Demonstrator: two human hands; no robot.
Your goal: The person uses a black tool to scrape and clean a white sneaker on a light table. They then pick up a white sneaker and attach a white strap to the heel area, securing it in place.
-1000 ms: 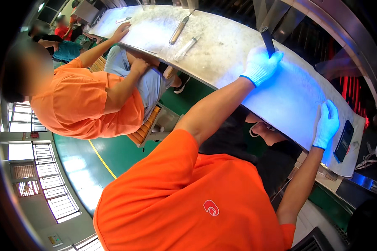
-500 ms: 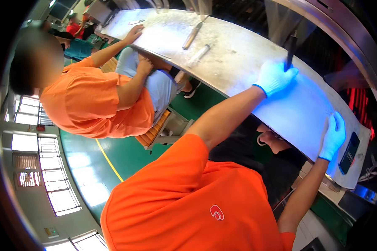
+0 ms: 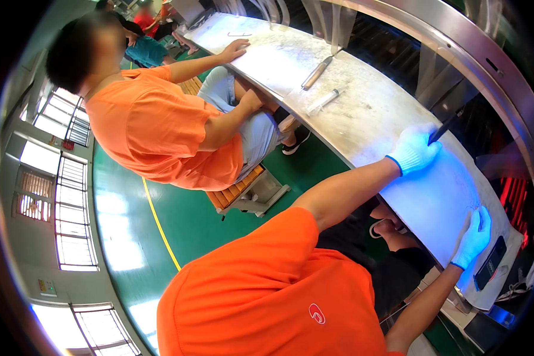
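Observation:
My left hand [image 3: 414, 149], in a white glove with a blue cuff, is closed around a black rod-shaped tool [image 3: 447, 126] above the work table [image 3: 362, 127]. The tool slants up and away to the right; its lower end is hidden by the hand. Bright blue light covers the tabletop around both gloves. Farther right, my right hand [image 3: 472, 238], gloved alike, rests at the table with fingers stretched out and a gap between them. Nothing shows in it. Beside it lies a dark phone [image 3: 490, 264].
A clear syringe [image 3: 325, 101] and a wooden-handled tool [image 3: 317, 72] lie farther left on the table. A co-worker in orange [image 3: 154, 127] sits there, one hand on the tabletop. Behind the table runs a metal-framed machine [image 3: 486, 65] with hanging clear strips and red-lit bars.
The whole view has shifted, so the table and co-worker appear farther right and lower. The black tool has tipped from near upright toward the right.

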